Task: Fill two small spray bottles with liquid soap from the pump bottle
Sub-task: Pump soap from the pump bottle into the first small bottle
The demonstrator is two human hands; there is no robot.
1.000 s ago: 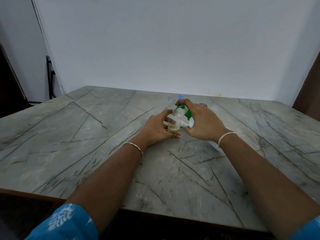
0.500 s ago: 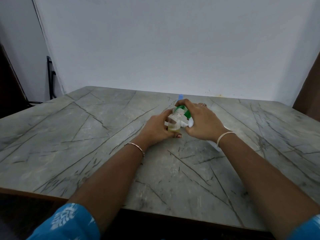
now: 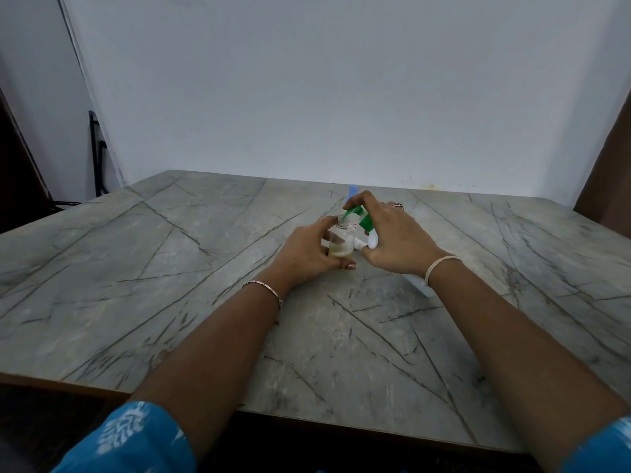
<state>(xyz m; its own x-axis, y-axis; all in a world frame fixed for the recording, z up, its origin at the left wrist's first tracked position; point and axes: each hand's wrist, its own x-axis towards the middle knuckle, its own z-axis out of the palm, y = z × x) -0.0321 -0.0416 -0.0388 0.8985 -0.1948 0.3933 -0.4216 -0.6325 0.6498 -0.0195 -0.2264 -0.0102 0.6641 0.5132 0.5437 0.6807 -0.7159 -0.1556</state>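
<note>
Head view, single frame. Both forearms reach out over a grey, marble-patterned table (image 3: 170, 268) and meet near its middle, in front of a plain white wall (image 3: 341, 97).

(a) The left hand (image 3: 307, 254) wraps its fingers and thumb round a small clear spray bottle (image 3: 341, 242), which stands upright on the table with its neck uncapped. I can see a shallow layer of yellowish liquid (image 3: 339, 251) at its bottom.

(b) The right hand (image 3: 392, 240) curls over the pump bottle (image 3: 372, 238), with the forefinger arched on top of the green pump head (image 3: 358, 213). The green spout sits directly above the open neck of the spray bottle. Most of the white body is hidden under the palm.

(c) A pale shape (image 3: 420, 285) lies on the table just under the right wrist. I cannot tell what it is.

(d) A small blue cap (image 3: 352, 190) shows just behind the right hand's fingers, and what it belongs to is hidden.

(e) Worn items: a thin bracelet (image 3: 264, 288) on the left wrist, a pale band (image 3: 440, 264) on the right wrist, a ring (image 3: 397, 205) on the right hand, and a blue patterned sleeve (image 3: 129, 438) at the lower edge.
</note>
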